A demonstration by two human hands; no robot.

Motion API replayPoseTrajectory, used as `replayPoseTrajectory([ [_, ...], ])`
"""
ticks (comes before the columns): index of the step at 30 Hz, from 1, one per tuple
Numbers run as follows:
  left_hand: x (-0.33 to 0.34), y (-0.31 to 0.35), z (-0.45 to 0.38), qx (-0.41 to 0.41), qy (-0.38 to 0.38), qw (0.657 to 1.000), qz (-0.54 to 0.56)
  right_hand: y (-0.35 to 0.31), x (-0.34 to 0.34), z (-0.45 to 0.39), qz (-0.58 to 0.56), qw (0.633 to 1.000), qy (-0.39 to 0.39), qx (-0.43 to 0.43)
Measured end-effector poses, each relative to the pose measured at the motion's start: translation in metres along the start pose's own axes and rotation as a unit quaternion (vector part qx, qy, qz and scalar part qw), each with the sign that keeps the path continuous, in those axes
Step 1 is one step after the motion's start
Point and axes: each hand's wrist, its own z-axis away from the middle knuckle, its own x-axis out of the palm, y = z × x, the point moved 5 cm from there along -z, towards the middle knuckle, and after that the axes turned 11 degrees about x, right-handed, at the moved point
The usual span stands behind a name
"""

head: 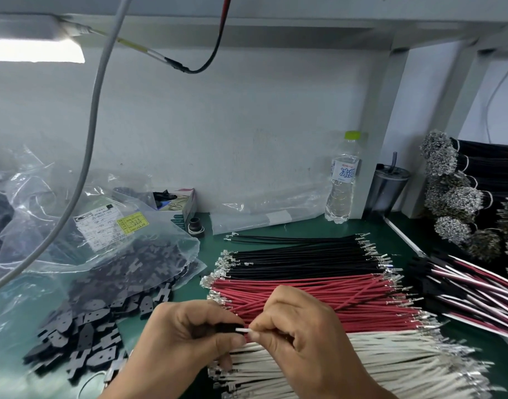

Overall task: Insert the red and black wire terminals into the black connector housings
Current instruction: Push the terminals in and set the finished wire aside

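- My left hand (186, 332) pinches a black housing (228, 328) between thumb and fingers, open end turned toward the other hand so the wire can go straight in.
- My right hand (298, 329) has its grip pressed together on a white wire (244, 330) close to its tip, which I judge keeps the short end stiff for the push.
- The wire's tip sits right at the housing's mouth; whether it has seated I cannot tell, my fingers cover most of the housing.
- The red wires (319, 295) and black wires (298, 260) lie in neat rows on the green bench (304, 226), metal ends lined up on the left, within easy reach.
- A row of white wires (362, 361) lies nearest me, partly under my hands.
- Spare housings (82, 326) spill from a plastic bag (103, 240) by my left hand, handy for the next pick.
- Finished red, white and black sets (463, 289) pile up at right, cut off by the edge.
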Motion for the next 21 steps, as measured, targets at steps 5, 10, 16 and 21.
replayPoseTrajectory([
  [5, -0.013, -0.005, -0.003, -0.005, 0.090, 0.993, 0.082, 0.004, -0.009, -0.004, 0.136, 0.990, 0.016, -0.016],
  [10, -0.036, -0.001, 0.001, -0.001, 0.131, 0.990, 0.050, 0.009, -0.032, -0.011, 0.215, 0.973, 0.077, -0.014],
  [16, -0.056, -0.002, 0.007, 0.089, 0.153, 0.867, -0.466, -0.019, -0.119, -0.026, 0.135, 0.954, 0.260, -0.055],
  [21, -0.065, -0.025, -0.002, 0.006, 0.075, 0.832, -0.549, 0.063, -0.214, -0.019, 0.354, 0.911, 0.181, 0.108],
])
